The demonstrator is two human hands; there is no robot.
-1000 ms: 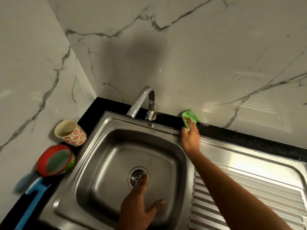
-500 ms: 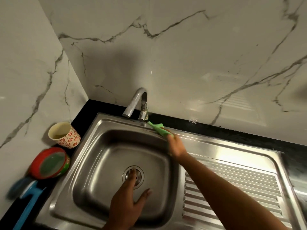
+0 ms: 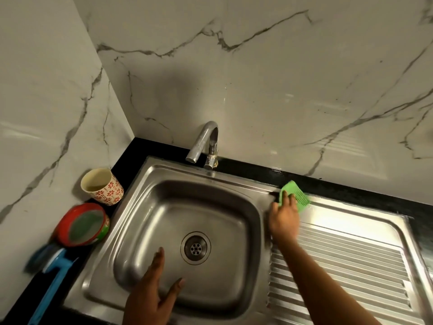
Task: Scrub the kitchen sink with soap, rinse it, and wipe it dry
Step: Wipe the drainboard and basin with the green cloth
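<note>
The right hand point(image 3: 283, 216) has slid the green scrub pad point(image 3: 298, 199) from the tap point(image 3: 206, 141) toward 3 o'clock along the sink's point(image 3: 234, 179) back rim, pressing it with flat fingers. The pad's long axis runs 10-to-4 o'clock. The left hand point(image 3: 152, 292) stays spread open in the basin.
</note>
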